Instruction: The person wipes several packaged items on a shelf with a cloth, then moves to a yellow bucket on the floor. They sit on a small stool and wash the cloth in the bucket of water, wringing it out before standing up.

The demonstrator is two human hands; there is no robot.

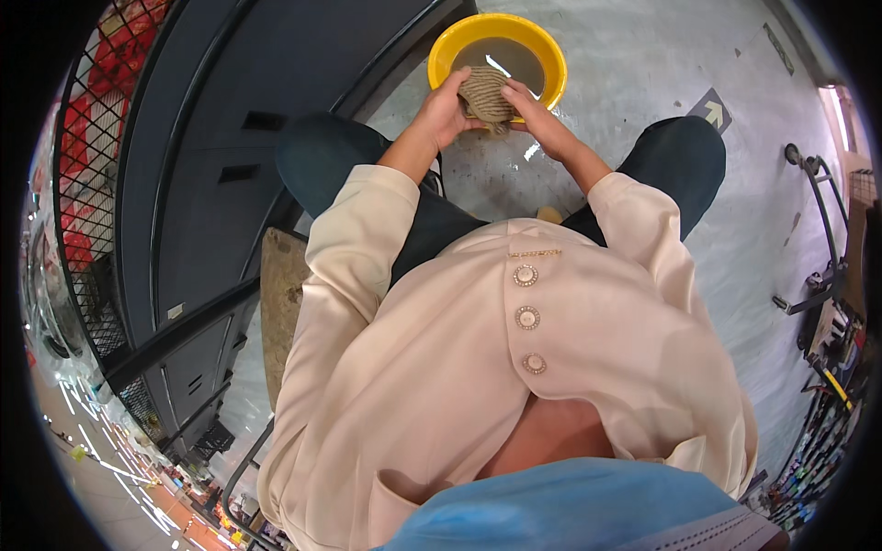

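Note:
A bunched, ribbed brown cloth [486, 91] is held between both hands over the near rim of a yellow plastic basin [449, 43]. My left hand [444, 110] grips its left side, with the thumb on top. On the right side, my right hand [537, 118] presses the cloth with thumb and fingers. A small end of the fabric hangs below the hands. Murky grey-brown water [520, 58] stands in the basin and reflects a bright streak of light.
Dark grey metal cabinets [207, 151] and a wire mesh panel [93, 186] line the left. A worn wooden board [279, 310] is beside my left arm. The grey floor [620, 62] shows wet spots and an arrow sticker [711, 111]. A wheeled metal frame [823, 206] stands at right.

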